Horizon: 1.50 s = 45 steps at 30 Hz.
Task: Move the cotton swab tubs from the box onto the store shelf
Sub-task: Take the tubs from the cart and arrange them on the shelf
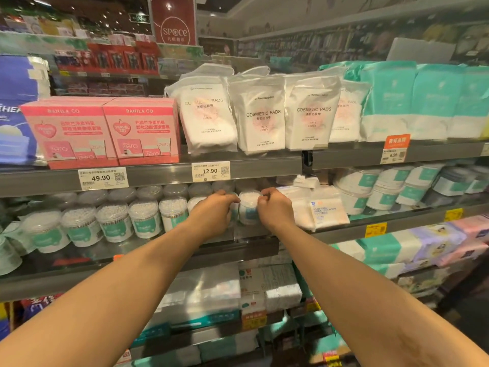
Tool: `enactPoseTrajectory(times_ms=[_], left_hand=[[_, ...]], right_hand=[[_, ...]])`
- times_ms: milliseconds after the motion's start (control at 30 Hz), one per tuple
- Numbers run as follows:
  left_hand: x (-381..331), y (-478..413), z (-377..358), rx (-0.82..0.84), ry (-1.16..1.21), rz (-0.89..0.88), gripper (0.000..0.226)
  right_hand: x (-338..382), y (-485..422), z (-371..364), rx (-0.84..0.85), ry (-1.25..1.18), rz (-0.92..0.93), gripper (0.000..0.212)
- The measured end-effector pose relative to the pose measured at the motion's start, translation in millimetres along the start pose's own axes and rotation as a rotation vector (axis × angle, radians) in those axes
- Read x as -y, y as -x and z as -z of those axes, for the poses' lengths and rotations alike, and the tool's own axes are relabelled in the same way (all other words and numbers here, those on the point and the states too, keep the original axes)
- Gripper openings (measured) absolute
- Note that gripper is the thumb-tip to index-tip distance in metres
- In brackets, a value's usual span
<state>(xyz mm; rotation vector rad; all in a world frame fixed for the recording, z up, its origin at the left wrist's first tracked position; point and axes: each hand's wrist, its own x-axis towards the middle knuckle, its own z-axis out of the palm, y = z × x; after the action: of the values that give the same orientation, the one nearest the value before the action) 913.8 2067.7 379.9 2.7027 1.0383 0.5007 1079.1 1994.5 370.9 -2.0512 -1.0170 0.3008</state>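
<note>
A row of tubs (pixel 113 223) stands on the shelf (pixel 66 282), at 9 o'clock from the hands. The left hand (pixel 211 211) curls its fingers on the left side of one cotton swab tub (pixel 248 207). The right hand (pixel 275 209) grips its right side. This tub stands on the shelf between them. White packs (pixel 326 207) lie at 3 o'clock.

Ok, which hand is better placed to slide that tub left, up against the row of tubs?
Probably the right. The right hand grips the cotton swab tub on its right side, so it can push leftward. The left hand sits between the tub and the row of tubs, in the way.
</note>
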Motion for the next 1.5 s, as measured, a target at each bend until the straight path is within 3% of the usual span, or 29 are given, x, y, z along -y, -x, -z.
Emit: enactPoseTrajectory(times_ms=[133,300,467,633,967,1100,1200,1300,1500], left_hand=[[-22.4,1.6,-6.5,-0.021,0.192,-0.046,0.028],[-70.6,21.3,-30.2,0.109,0.227,-0.194,0.028],[-129.6,65.5,-84.8,0.28,0.392,-0.33,0.039],[-203.5,120.5,-145.0,0.48,0.402,-0.43,0.026],[-337.5,220.3,-278.5,0.835,0.315,-0.591,0.025],[-372.2,242.2,-344.2,0.992,0.246,-0.569,0.028],[-399.5,261.6,-404.9,1.113,0.131,-0.56,0.043],[-412.8,279.6,-465.1,1.174,0.035,-0.54,0.042],[-438.1,305.5,-576.2,1.211,-0.158,-0.545,0.054]], right_hand=[[-3.4,31.0,20.0,-0.08,0.022,-0.102,0.022],[-39.7,82.1,53.3,-0.158,0.111,-0.177,0.025],[-107.6,161.8,80.5,-0.219,0.178,-0.385,0.027],[-179.5,253.8,112.0,-0.267,0.196,-0.584,0.028],[-342.0,417.9,174.1,-0.299,0.104,-1.034,0.022],[-410.5,457.3,182.4,-0.257,0.098,-1.146,0.021],[-480.4,483.3,180.1,-0.149,0.071,-1.244,0.021],[-543.0,507.2,162.9,-0.012,0.012,-1.257,0.026],[-656.6,518.1,110.4,0.11,0.039,-1.307,0.053]])
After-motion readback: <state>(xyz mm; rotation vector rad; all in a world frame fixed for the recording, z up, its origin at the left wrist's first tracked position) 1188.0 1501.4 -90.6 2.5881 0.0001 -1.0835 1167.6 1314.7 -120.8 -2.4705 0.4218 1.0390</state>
